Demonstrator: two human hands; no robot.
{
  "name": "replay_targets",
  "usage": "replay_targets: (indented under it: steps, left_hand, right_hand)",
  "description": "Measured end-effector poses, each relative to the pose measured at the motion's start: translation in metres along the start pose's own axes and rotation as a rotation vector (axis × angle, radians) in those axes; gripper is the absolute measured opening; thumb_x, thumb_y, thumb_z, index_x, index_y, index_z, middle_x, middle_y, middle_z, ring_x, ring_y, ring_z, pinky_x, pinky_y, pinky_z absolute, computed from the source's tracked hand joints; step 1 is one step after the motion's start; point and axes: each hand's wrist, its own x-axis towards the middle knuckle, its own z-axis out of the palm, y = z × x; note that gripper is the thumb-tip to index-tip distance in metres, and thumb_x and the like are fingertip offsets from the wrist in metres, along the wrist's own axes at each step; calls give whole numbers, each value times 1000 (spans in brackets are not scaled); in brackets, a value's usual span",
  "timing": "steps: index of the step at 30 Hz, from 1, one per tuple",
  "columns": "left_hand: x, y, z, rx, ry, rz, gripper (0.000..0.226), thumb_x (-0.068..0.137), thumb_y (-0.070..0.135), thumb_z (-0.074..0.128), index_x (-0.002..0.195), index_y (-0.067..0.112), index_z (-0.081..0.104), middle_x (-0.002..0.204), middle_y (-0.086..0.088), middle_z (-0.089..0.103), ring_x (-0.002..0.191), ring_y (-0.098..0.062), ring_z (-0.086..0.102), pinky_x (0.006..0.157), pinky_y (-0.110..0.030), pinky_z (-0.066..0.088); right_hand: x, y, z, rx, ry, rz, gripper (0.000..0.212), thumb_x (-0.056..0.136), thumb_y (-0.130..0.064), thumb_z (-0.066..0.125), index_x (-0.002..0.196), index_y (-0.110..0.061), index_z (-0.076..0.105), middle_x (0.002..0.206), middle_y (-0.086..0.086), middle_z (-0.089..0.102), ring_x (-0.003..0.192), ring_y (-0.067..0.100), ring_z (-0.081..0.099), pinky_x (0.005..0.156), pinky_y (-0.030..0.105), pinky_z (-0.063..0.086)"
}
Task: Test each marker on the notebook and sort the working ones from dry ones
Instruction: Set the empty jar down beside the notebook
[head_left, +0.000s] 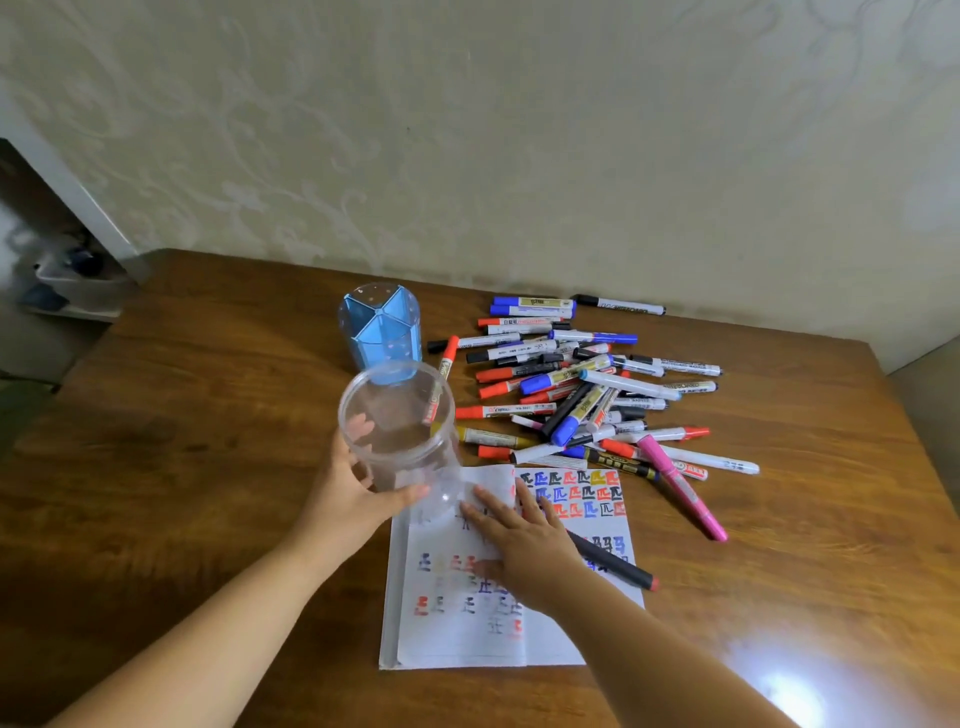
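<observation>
An open notebook (467, 618) lies on the wooden table, its pages covered with coloured test marks. My left hand (358, 491) grips a clear plastic jar (397, 421), which is empty and tilted over the notebook's upper left corner. My right hand (519, 540) rests flat on the notebook with straight fingers. A black marker with a red end (615, 564) lies on the right page, partly under that hand. A pile of several markers (576, 389) in red, blue, black and pink lies beyond the notebook.
A blue divided pen holder (382, 330) stands behind the jar. A pink marker (683, 488) lies to the right of the notebook. The table (182, 415) meets a patterned wall at the back. A bright glare spot sits at the lower right.
</observation>
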Motion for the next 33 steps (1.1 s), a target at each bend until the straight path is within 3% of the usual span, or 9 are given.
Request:
replay_targets:
  steps: [4,9,13,17,19,21,23,29,33]
  left_hand:
    - [2,-10,5,68,-7,25,96,64,16,82,138,31,22,142,8,30,128,-6,31,101,-29,34]
    - [4,-10,8,70,-8,54,96,66,13,80,139,30,22,142,9,29,129,-7,30,99,-27,33]
    - [8,-6,9,99,15,48,96,67,17,80,141,29,20,146,6,26,128,-6,29,99,-26,32]
    - [21,-2,1,161,36,12,99,64,31,80,141,33,17,147,5,26,133,-15,31,100,-32,33]
    - [27,3,-2,202,7,-7,102,65,35,79,142,36,12,149,6,25,134,-16,30,104,-38,32]
    - [31,8,-2,226,-16,-12,101,69,33,77,143,36,8,151,7,23,136,-17,28,105,-40,31]
    - [32,10,-1,236,-29,-37,100,71,32,76,143,35,7,152,7,22,137,-18,26,106,-40,30]
    - [21,-7,-2,288,14,-105,82,72,35,75,137,25,25,131,10,38,121,-13,41,95,-35,40]
    - [-2,-21,2,607,93,27,23,81,26,69,89,19,49,82,7,55,74,-11,55,58,-19,42]
  right_hand:
    - [-18,13,-7,130,76,-25,81,89,-57,48,147,-42,-6,155,-15,-20,137,16,-31,113,44,-17]
    - [-61,32,8,-95,-24,-143,96,76,-70,54,132,-55,-24,154,-17,-20,137,16,-30,109,45,-24]
    - [-63,24,26,-158,-89,-21,90,68,-83,27,147,-43,12,149,-9,36,133,22,38,108,48,4]
    - [-48,11,33,-97,-38,36,91,69,-82,23,147,-36,20,142,-4,47,123,25,52,108,50,6]
    - [-42,5,24,-78,-33,-3,87,72,-80,24,147,-40,9,150,-1,36,131,30,44,110,51,2]
    - [-36,5,20,-59,73,-35,84,79,-75,33,137,-50,-23,156,-5,-10,143,31,-1,110,48,-17]
    - [-34,8,22,-62,48,-71,92,82,-71,42,121,-54,-39,142,-12,-37,132,23,-32,105,50,-25]
    - [-45,30,12,28,135,-105,74,93,-52,45,147,-42,-5,156,-15,-11,137,7,-23,114,40,-16]
    - [-53,47,3,140,268,74,61,97,-40,43,149,-35,12,154,-12,16,143,10,7,119,35,8]
